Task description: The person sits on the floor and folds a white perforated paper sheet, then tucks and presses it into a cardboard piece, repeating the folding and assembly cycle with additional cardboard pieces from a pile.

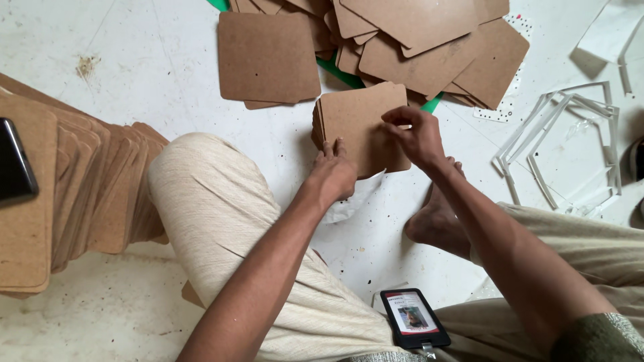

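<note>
Surface: a white-painted floor (168,53), scuffed, speckled with dark spots and one brown stain at upper left. The person sits on it, knees apart in beige woven trousers (215,201), with one bare foot (436,221) just below the work.

Nearest the camera, below the hands, one black-edged card badge (414,317) lies against the trousers.

Grip: the left hand (333,174) rests fingers-down on the lower left edge of a small stack of brown, square, round-cornered fibreboard panels (359,124); its fingers are together and pressed flat, not wrapped round. The right hand (419,137) lies on the stack's right side with fingertips curled, pinching at the top panel's edge. The stack lies on the floor between the two hands; the number of panels in it cannot be told. A piece of crumpled white paper (349,204) shows under the left wrist.

Left of the grip, well apart: one long fanned row of the same brown panels (94,194), too many to count, with one black flat device (15,161) on its near end.

Beyond the grip: one single panel (268,57) lying flat, and a loose heap of panels (429,47), at least ten, over a green sheet (339,70).

Right of the grip: a tangle of clear plastic strips (570,141), roughly five or six, on the floor.
</note>
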